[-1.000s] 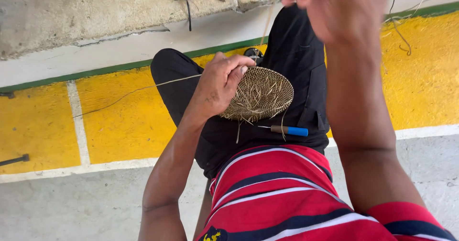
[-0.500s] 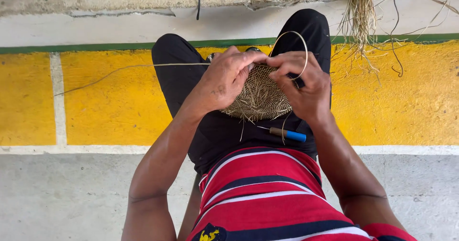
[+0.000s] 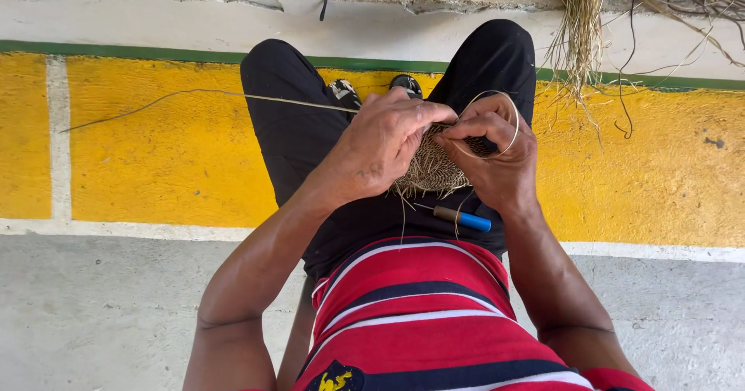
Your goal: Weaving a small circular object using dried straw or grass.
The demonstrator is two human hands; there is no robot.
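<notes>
So the small round woven disc of pale straw fibre (image 3: 434, 166) sits on the person's lap, on the black trousers (image 3: 295, 135), and everything else is easiest placed off that disc. The left hand (image 3: 384, 147) lies over its left edge, fingers curled and pressed together down onto the weave. The right hand (image 3: 497, 158) is at its right edge, thumb and forefinger pinching a thin loop of pale strand (image 3: 508, 123) that arcs over the knuckles. One long loose strand (image 3: 194, 95) trails off to the left of the disc. Just below it lies a blue-handled tool (image 3: 462, 219). Looks early to me: only a flat coiled base is made, no sides yet, and a bundle of raw straw (image 3: 578, 26) waits above.
</notes>
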